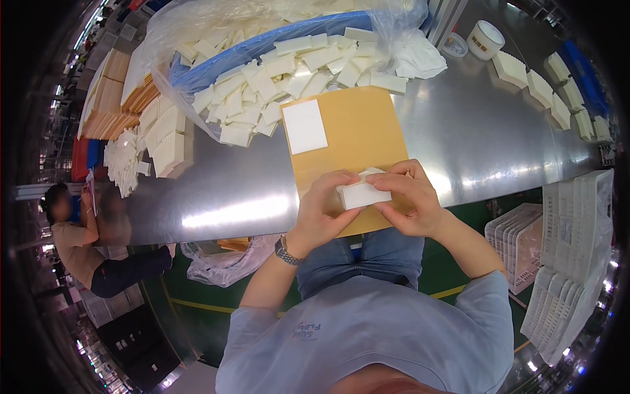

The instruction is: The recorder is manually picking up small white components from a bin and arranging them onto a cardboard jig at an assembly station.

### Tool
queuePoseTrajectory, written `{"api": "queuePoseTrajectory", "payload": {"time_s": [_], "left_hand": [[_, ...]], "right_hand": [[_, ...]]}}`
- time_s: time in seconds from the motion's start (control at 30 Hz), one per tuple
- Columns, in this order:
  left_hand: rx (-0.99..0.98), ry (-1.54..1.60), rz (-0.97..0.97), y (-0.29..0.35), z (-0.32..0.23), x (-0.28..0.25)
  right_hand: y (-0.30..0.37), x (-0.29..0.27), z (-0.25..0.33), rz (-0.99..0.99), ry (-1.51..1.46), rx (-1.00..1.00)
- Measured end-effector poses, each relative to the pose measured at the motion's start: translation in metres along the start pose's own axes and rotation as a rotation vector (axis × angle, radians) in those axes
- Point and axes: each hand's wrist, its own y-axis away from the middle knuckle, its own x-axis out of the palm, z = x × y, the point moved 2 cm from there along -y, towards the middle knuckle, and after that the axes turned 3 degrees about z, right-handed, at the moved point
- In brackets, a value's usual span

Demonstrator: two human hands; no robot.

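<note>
My left hand (326, 205) and my right hand (415, 198) are closed together on a small white box (365, 195), one at each end, with thumbs and fingers pressed against it. What the box is made of I cannot tell. It is held over the near part of a brown cardboard sheet (357, 125) that lies on the metal table. A white rectangular label (305, 127) sits at the sheet's far left corner. Beyond the sheet, a heap of flat cream-white boxes (262, 85) spills from a blue container (262, 43) lined with clear plastic.
Stacks of brown cardboard (111, 92) and rows of white boxes (164, 134) stand at the left. A white tub (485, 39) and more box rows (525, 79) are at the far right. White plastic crates (564, 243) stand right. Another person (82, 246) sits at the left.
</note>
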Motion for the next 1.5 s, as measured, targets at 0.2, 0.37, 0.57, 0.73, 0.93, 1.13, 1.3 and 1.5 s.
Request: {"api": "queuePoseTrajectory", "payload": {"time_s": [0.2,0.37,0.57,0.73,0.93,1.13,1.3,1.5], "left_hand": [[0.115,-0.076,0.024,-0.008,-0.006,-0.003],[0.119,-0.11,0.054,-0.009,-0.008,-0.005],[0.104,-0.101,0.065,-0.009,-0.006,-0.007],[0.096,-0.1,0.072,-0.008,-0.005,-0.006],[0.113,-0.124,0.134,-0.008,-0.001,-0.004],[0.033,0.0,0.104,-0.007,0.006,-0.004],[-0.032,0.112,0.226,-0.005,0.012,-0.005],[-0.029,0.152,0.198,-0.001,0.012,-0.002]], "right_hand": [[-0.002,0.0,0.001,0.003,0.02,-0.03],[-0.002,0.0,-0.003,0.013,0.043,-0.016],[0.001,-0.006,-0.014,0.009,-0.042,0.148],[0.012,0.003,-0.025,0.02,-0.268,0.296],[0.007,0.006,-0.029,0.059,-0.316,0.32],[-0.028,-0.015,-0.049,0.36,-0.33,0.241],[-0.096,0.021,-0.087,0.395,-0.123,0.024],[-0.149,0.071,-0.087,0.485,0.26,-0.125]]}}
